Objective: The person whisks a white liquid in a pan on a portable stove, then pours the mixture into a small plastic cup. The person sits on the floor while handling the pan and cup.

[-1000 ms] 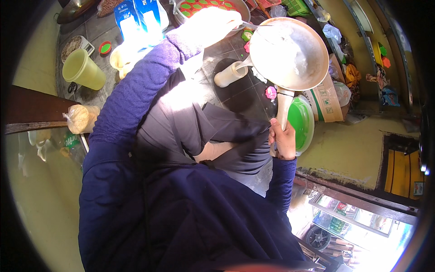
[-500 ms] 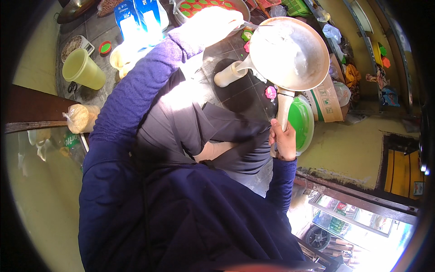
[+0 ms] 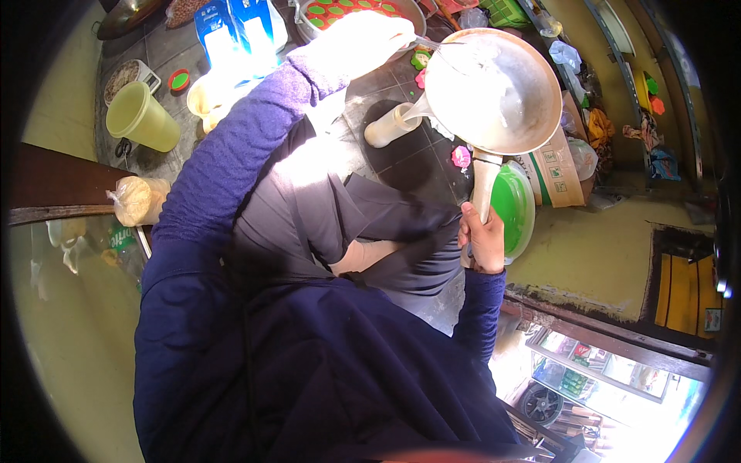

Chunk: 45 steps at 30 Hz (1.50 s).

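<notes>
My right hand (image 3: 485, 239) is closed around the pale handle of a round frying pan (image 3: 525, 96), which is held tilted toward the left. Whitish contents, washed out by glare, lie inside it. Over the pan's far left rim, my left hand (image 3: 378, 37) holds a thin metal utensil (image 3: 434, 45); its tip is in the pan and hard to make out. Below the left rim a pale bottle (image 3: 387, 127) leans on the dark floor. Something whitish and tapering (image 3: 417, 109) joins the rim to its mouth; funnel or poured liquid, I cannot tell.
Beyond my left hand sits a metal pot (image 3: 309, 27) holding red and green moulds. A pale yellow bucket (image 3: 147, 116) and a kitchen scale (image 3: 143, 75) are at the left. To the right are a green basin (image 3: 513, 212), a cardboard box (image 3: 559, 174) and shelving (image 3: 617, 85).
The metal utensil's tip has shifted slightly within the pan, nearer to me. Both hands, the pan and the bottle stay almost where they were.
</notes>
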Each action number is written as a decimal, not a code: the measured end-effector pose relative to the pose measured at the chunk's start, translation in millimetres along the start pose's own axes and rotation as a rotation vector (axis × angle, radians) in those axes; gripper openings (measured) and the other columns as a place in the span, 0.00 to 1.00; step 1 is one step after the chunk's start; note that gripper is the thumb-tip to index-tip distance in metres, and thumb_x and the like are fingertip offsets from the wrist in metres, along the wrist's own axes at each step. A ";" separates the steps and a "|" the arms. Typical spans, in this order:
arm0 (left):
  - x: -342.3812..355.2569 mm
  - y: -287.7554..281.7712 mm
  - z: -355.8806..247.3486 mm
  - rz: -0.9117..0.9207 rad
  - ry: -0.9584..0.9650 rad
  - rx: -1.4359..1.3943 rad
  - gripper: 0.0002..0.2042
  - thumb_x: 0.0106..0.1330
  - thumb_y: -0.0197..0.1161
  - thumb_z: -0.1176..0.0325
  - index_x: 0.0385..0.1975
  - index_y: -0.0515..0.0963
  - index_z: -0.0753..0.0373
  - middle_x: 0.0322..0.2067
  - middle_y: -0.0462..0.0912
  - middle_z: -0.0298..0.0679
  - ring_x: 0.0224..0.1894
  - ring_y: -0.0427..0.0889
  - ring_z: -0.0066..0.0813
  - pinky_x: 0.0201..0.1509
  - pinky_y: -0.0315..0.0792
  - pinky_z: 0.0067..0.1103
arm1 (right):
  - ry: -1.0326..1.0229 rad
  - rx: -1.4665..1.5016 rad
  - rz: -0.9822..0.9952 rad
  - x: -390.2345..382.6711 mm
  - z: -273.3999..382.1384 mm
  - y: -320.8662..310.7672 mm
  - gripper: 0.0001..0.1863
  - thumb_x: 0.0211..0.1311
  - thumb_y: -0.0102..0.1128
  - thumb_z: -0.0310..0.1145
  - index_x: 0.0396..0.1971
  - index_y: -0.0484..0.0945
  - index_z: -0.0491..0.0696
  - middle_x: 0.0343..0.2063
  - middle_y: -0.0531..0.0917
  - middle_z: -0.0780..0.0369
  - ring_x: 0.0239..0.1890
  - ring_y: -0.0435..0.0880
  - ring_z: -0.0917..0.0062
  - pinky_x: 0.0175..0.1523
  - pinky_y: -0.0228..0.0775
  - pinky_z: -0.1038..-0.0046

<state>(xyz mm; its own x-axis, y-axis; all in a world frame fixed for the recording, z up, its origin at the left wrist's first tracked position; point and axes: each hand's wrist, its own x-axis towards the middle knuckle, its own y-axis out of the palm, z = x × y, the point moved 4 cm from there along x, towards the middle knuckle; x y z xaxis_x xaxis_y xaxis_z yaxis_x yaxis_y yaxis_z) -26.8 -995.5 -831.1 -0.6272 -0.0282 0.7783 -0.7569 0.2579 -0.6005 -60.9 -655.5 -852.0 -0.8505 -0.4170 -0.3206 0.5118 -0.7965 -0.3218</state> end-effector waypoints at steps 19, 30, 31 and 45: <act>0.0 -3.3 -5.2 -0.015 0.027 0.049 0.13 0.66 0.45 0.59 0.38 0.74 0.58 0.33 0.78 0.39 0.37 0.78 0.35 0.42 0.72 0.28 | -0.015 -0.037 0.010 1.5 -2.1 -2.0 0.12 0.61 0.56 0.37 0.29 0.68 0.43 0.13 0.68 0.68 0.10 0.66 0.86 0.15 0.60 0.83; 1.4 -2.7 -4.5 -0.024 0.043 0.030 0.13 0.66 0.45 0.59 0.38 0.74 0.58 0.33 0.79 0.38 0.37 0.78 0.35 0.42 0.72 0.28 | -0.041 -0.028 0.005 1.6 -1.3 -2.0 0.12 0.60 0.57 0.36 0.27 0.67 0.43 0.13 0.69 0.67 0.10 0.66 0.86 0.14 0.59 0.83; 1.6 -2.6 -4.2 -0.027 0.034 0.018 0.13 0.66 0.45 0.59 0.38 0.74 0.58 0.34 0.79 0.39 0.37 0.78 0.35 0.42 0.72 0.28 | -0.043 -0.022 0.007 1.4 -1.1 -1.9 0.12 0.60 0.57 0.36 0.27 0.67 0.43 0.13 0.69 0.67 0.10 0.66 0.86 0.14 0.59 0.83; 2.9 -4.2 -4.8 -0.018 0.058 0.027 0.12 0.66 0.46 0.59 0.37 0.75 0.58 0.34 0.79 0.38 0.37 0.78 0.34 0.42 0.72 0.27 | -0.053 -0.041 0.010 0.6 1.4 -1.5 0.11 0.60 0.56 0.35 0.27 0.67 0.43 0.13 0.68 0.67 0.10 0.66 0.85 0.15 0.59 0.83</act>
<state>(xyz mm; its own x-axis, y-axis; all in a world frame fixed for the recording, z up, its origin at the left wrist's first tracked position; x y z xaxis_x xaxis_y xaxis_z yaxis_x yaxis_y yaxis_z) -24.6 -992.0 -825.5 -0.6023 0.0241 0.7979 -0.7731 0.2315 -0.5905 -62.4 -655.1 -850.5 -0.8499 -0.4487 -0.2764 0.5242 -0.7737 -0.3557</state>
